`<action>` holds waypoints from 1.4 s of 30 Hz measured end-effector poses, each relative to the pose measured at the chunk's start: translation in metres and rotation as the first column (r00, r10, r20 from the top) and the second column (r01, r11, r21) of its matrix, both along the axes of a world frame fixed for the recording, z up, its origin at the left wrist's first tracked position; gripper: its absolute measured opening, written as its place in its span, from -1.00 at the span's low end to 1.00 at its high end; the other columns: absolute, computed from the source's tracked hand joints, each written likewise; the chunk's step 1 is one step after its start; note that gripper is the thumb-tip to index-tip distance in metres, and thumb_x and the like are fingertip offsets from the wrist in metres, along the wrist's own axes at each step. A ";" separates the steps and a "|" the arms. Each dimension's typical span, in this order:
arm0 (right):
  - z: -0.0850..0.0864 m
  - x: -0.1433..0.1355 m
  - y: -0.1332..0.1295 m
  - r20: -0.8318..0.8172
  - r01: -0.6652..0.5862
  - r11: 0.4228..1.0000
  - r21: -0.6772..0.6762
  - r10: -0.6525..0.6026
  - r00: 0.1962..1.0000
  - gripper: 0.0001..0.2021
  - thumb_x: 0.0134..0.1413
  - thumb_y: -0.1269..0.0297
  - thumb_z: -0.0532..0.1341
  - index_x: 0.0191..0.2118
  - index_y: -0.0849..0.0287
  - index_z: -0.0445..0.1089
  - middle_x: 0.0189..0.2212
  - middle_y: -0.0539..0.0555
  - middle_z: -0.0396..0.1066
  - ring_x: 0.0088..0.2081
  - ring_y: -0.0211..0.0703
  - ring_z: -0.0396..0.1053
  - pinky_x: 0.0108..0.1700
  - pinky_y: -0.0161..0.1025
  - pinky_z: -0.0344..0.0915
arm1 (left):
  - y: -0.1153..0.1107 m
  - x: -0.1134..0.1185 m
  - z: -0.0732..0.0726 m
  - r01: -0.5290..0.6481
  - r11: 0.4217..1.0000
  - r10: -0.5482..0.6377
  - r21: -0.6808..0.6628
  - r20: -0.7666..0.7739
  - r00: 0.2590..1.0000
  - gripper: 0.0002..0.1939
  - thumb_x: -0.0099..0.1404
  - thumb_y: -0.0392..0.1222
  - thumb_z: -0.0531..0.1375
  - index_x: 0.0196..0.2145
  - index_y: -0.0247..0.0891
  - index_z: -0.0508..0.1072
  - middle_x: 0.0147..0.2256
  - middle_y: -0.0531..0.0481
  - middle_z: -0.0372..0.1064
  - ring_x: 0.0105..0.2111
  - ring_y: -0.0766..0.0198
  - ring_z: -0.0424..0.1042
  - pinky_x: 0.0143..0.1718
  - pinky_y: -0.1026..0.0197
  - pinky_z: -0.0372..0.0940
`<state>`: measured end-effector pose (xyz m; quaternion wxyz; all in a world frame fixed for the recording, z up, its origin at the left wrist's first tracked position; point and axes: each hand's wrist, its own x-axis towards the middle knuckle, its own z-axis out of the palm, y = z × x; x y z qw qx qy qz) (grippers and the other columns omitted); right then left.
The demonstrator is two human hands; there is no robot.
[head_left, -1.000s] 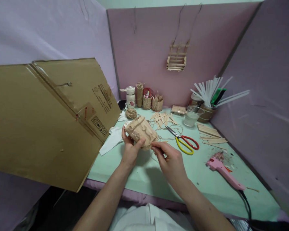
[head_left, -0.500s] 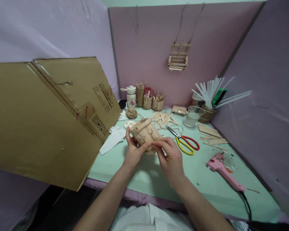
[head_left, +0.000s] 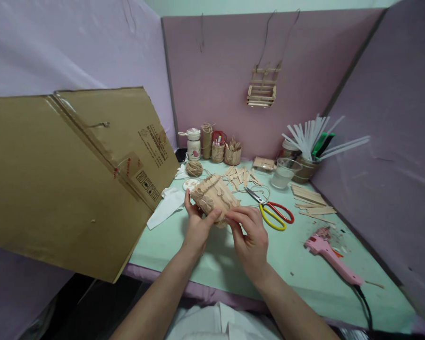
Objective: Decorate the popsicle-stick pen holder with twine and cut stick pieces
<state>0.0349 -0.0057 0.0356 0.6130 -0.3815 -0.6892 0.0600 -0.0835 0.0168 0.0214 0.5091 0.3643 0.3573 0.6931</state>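
Observation:
My left hand [head_left: 197, 225] is closed round a craft-stick cup [head_left: 212, 197], thumb on its near side and fingers behind. The cup lies tilted above the table, with scalloped wooden trim at its upper left end and small wooden decorations on its side. Thumb and fingers of my right hand [head_left: 250, 232] are pinched together at the cup's lower right end; whatever is between them is too small to make out. Beyond the right hand lie scissors [head_left: 269, 207] with one red and one yellow handle.
A pink hot glue gun [head_left: 331, 257] lies on the right, near flat wooden sticks [head_left: 311, 196]. Behind are a plastic cup [head_left: 284, 175], loose stick pieces [head_left: 239, 175] and a twine ball [head_left: 193, 168]. A large cardboard sheet [head_left: 74, 189] leans at left.
My right fingertips have shifted slightly right along the cup's end. The cup has turned a little in my left hand. The whole view has shifted slightly.

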 end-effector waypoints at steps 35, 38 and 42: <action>0.005 0.005 -0.009 0.052 -0.011 0.998 0.065 0.007 0.999 -0.67 0.01 0.50 0.18 -0.06 0.13 0.25 -0.18 0.12 0.35 -0.10 -0.07 0.28 -0.06 -0.02 0.26 | -0.004 0.007 0.008 0.118 0.986 -0.106 -0.115 0.109 0.988 0.01 0.02 -0.24 0.33 0.23 0.14 -0.22 0.01 -0.04 0.28 -0.05 0.19 0.36 -0.07 0.16 0.27; 0.011 0.014 -0.012 0.043 0.033 0.994 0.104 -0.038 0.998 -0.62 0.00 0.47 0.19 -0.02 0.15 0.22 -0.09 0.17 0.30 -0.03 -0.02 0.26 -0.02 0.01 0.24 | 0.000 0.005 0.006 0.093 0.987 -0.080 -0.130 0.102 0.992 -0.04 0.02 -0.19 0.33 0.21 0.15 -0.16 0.03 -0.05 0.27 -0.05 0.17 0.35 -0.11 0.15 0.30; 0.009 0.062 -0.011 0.122 0.254 0.963 0.090 -0.264 0.957 -0.75 0.06 0.35 0.17 -0.10 0.14 0.28 -0.15 0.16 0.33 -0.06 0.00 0.29 -0.02 0.01 0.22 | 0.004 0.001 0.003 0.042 0.992 -0.034 -0.122 0.072 0.997 -0.02 0.01 -0.19 0.33 0.21 0.19 -0.18 0.13 -0.05 0.15 0.06 0.14 0.26 -0.04 0.13 0.26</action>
